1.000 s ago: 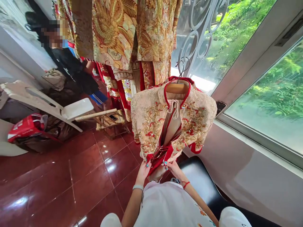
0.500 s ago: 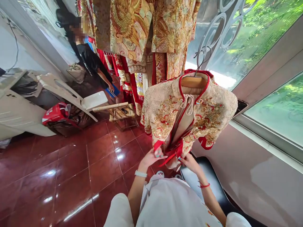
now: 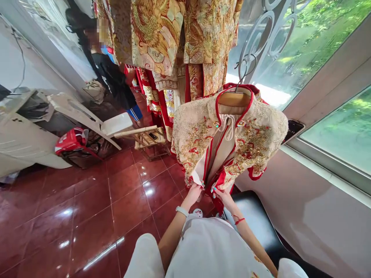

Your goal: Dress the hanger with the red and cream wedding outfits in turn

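Note:
A cream jacket [image 3: 194, 127] with gold and red beading and red piping hangs from a wooden hanger [image 3: 235, 99] before me. Its front is parted, and a pale cord is tied in a bow [image 3: 229, 127] below the collar. My left hand [image 3: 194, 193] is closed on the lower edge of one front panel, where the white lining is turned outward. On the opposite panel's red-trimmed lower edge, my right hand [image 3: 222, 196] pinches the cloth. The two hands are close together, with fingertips partly hidden in the fabric folds.
Gold embroidered garments [image 3: 156, 34] hang behind the jacket. A black stool [image 3: 249, 212] stands below at right, beside the wall. A phone [image 3: 293, 130] rests by the window. A bamboo stool [image 3: 150, 139], a white chair [image 3: 116, 123], a red bag [image 3: 72, 141] and another person [image 3: 113, 77] are at left.
My left hand has moved right, closer to my right hand, and its panel's lining now shows. The right hand shifted slightly left. The other person's arm has risen.

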The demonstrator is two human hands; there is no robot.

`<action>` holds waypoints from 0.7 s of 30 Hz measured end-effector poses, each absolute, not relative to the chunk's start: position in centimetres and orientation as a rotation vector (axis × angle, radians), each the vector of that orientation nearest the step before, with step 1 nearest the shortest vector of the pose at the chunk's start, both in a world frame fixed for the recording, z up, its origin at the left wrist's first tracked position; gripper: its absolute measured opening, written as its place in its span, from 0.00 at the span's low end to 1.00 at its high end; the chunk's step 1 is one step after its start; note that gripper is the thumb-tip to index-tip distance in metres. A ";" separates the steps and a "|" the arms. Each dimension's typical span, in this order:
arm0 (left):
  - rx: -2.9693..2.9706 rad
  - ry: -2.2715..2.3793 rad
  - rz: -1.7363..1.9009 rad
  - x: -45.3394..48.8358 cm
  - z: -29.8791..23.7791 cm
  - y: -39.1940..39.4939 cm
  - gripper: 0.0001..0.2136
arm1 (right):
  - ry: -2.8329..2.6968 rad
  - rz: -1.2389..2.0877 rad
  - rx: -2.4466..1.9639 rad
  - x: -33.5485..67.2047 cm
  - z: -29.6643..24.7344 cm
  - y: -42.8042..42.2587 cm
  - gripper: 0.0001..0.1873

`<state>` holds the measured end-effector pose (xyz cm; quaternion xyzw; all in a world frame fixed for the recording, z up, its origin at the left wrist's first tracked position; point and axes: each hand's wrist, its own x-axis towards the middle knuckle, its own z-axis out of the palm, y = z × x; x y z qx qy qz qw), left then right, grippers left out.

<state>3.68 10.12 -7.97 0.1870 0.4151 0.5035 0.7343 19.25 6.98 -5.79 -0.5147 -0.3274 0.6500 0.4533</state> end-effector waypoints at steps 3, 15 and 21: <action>0.386 0.922 1.106 2.4 -8.3 10.0 0.10 | -0.920 1.486 -1.327 20.6 -4.7 7.9 0.27; 0.354 0.940 1.095 3.1 -8.5 8.5 0.18 | -0.478 1.497 -1.066 21.1 -7.3 5.3 0.23; 0.357 0.975 1.091 3.1 -8.3 8.4 0.21 | -0.697 1.283 -1.329 22.4 -8.5 7.8 0.16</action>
